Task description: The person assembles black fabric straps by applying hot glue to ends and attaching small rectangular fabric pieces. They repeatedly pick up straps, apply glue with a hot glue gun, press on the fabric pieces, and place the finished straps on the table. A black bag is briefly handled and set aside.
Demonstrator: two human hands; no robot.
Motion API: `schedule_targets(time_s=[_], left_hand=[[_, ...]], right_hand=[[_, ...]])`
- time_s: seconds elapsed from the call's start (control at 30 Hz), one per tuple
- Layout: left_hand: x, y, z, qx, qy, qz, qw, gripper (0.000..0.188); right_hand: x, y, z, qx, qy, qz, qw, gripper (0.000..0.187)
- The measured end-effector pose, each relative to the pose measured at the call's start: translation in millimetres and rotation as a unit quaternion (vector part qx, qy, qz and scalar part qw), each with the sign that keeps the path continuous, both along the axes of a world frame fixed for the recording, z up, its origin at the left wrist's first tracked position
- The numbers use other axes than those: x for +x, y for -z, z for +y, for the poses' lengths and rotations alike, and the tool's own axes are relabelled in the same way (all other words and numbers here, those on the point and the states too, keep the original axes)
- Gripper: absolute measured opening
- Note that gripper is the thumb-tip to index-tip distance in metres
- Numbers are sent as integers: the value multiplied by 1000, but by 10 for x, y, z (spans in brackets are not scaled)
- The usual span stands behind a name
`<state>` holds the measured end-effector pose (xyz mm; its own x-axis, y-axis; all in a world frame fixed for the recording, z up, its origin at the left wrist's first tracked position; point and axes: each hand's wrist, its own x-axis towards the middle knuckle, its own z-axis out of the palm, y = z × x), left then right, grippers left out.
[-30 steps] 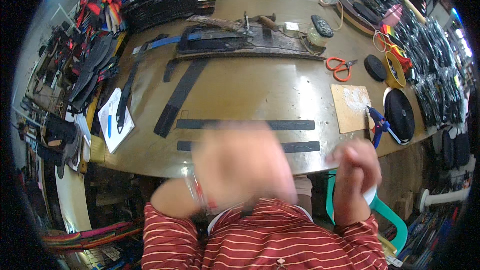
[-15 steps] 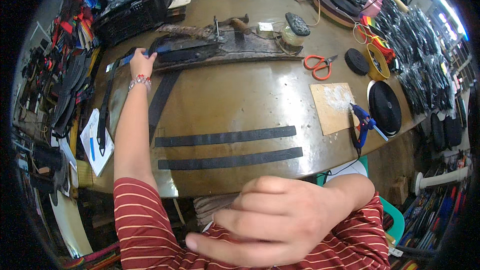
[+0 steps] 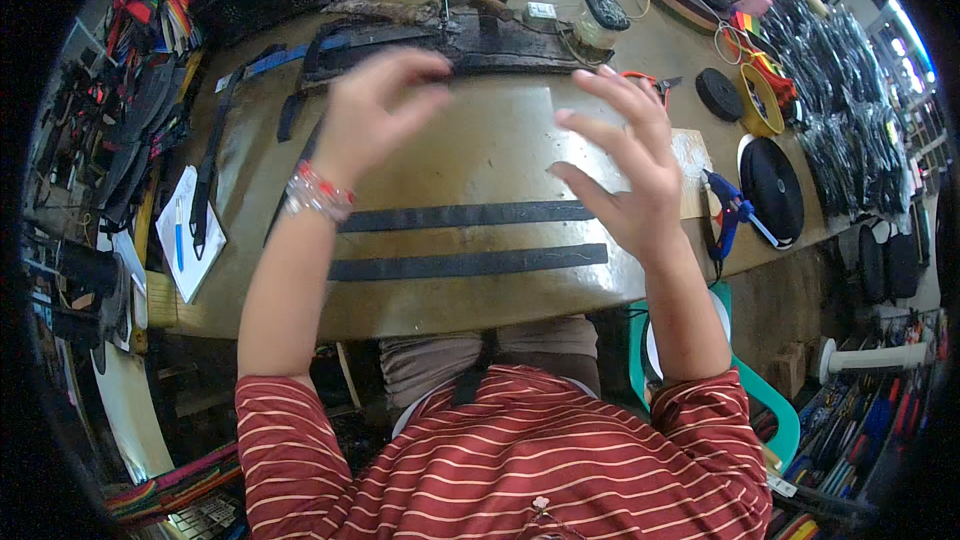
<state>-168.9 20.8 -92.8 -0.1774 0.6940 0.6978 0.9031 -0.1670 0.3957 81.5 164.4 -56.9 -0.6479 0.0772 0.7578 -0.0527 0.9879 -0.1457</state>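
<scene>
Two long, flat strips of black webbing lay side by side on the worn olive-brown bench (image 3: 500, 140), running left to right just in front of the seated person: the upper black strip (image 3: 465, 216) and, just beside it toward the person, the slightly longer lower black strip (image 3: 470, 263). Both lay straight and flat, apart from each other and touched by neither hand. The left hand (image 3: 375, 105) hovered above the bench beyond the strips, its grip spread and empty, fingers loosely curled near the dark, cluttered heap of straps and tools (image 3: 460, 35) at the far side. The right hand (image 3: 620, 165) was raised over the right ends of the strips, its grip likewise spread, fingers splayed and pinching nothing. A blue glue gun (image 3: 728, 215) lay just to its right, near a black roll of webbing tape (image 3: 775, 188). Half a second earlier the left arm had been stretched far out to the blue strap at the bench's far left, and the right hand had hung close under the camera; both hands had since come to the middle, while the two strips stayed where they were.
</scene>
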Motion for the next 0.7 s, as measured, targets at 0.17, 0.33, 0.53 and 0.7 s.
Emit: schedule_targets(time_s=[0.17, 0.33, 0.53, 0.7], left_hand=[[815, 57, 4, -67, 131, 64, 987, 25], [933, 57, 25, -67, 133, 46, 988, 24], [951, 222, 45, -43, 82, 23, 995, 21], [966, 557, -163, -225, 59, 20, 972, 19]], right_hand=[[6, 329, 50, -173, -110, -103, 973, 25], [73, 546, 44, -240, -124, -74, 960, 24], [188, 589, 178, -246, -96, -94, 960, 27], [430, 611, 509, -66, 96, -238, 964, 18]])
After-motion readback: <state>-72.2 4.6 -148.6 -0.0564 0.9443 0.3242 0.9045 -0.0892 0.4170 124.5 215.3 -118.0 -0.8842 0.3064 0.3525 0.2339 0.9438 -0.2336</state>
